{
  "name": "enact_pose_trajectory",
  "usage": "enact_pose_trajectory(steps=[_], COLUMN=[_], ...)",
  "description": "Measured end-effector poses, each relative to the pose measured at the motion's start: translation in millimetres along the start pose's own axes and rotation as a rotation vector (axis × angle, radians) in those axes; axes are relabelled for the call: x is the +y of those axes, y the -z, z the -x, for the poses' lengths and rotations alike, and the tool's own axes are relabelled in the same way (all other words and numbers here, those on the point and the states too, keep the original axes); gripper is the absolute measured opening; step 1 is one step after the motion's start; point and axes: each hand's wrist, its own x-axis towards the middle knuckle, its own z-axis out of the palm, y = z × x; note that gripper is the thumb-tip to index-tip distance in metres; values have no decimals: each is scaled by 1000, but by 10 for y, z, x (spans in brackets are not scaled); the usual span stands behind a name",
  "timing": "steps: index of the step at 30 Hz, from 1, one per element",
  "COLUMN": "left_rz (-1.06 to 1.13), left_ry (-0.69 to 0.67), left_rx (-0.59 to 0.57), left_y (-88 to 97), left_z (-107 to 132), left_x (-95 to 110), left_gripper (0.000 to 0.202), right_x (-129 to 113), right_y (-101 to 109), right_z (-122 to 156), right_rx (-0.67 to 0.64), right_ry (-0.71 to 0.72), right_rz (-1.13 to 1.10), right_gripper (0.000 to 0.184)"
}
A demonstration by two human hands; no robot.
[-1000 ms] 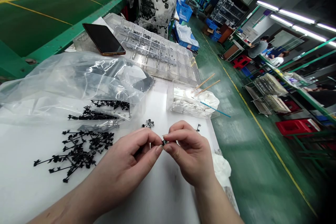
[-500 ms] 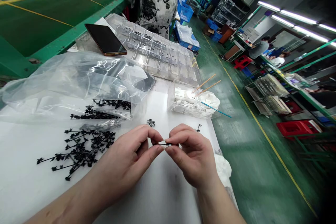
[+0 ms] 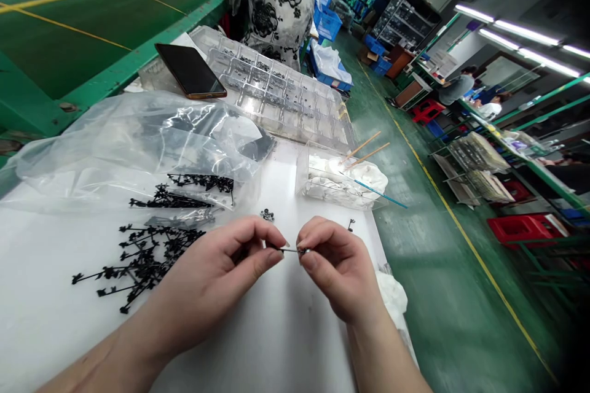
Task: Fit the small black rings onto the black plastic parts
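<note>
My left hand (image 3: 216,276) and my right hand (image 3: 336,270) hover over a white table top (image 3: 276,331), fingertips facing each other. Between them runs a thin dark pin (image 3: 289,250) with a small metal ring (image 3: 303,251) at its right end. My left fingers pinch the pin, and my right fingers pinch the ring end. A small cluster of tiny metal rings (image 3: 266,215) lies just beyond my hands. Left of my left hand lie black branching plastic sprues (image 3: 147,258).
A clear plastic bag (image 3: 138,147) holds more sprues. Behind it stand a clear compartment tray (image 3: 276,95) of small parts and a phone (image 3: 190,70). A clear box of white cloth (image 3: 341,178) holds wooden sticks and a blue stick. A co-worker in a floral top (image 3: 276,6) stands beyond.
My hands have drawn slightly apart, and the thin pin now shows between them with the ring at its right end. The view has shifted a little.
</note>
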Motion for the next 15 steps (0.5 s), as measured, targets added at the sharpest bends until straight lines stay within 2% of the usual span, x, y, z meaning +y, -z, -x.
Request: enact_pose_trajectory(steps=[3, 7, 15], left_rz=[177, 384, 333], left_ry=[80, 126, 139], left_rx=[40, 15, 28], left_y=[23, -7, -37], left_z=[-16, -11, 19], left_x=[-20, -49, -72], left_gripper=[15, 16, 20], right_x=[-10, 21, 27], right_y=[-27, -111, -162], right_z=[-6, -43, -69], right_rx=[-89, -159, -66], right_ry=[64, 164, 269], right_rz=[209, 351, 427], right_gripper=[12, 15, 16])
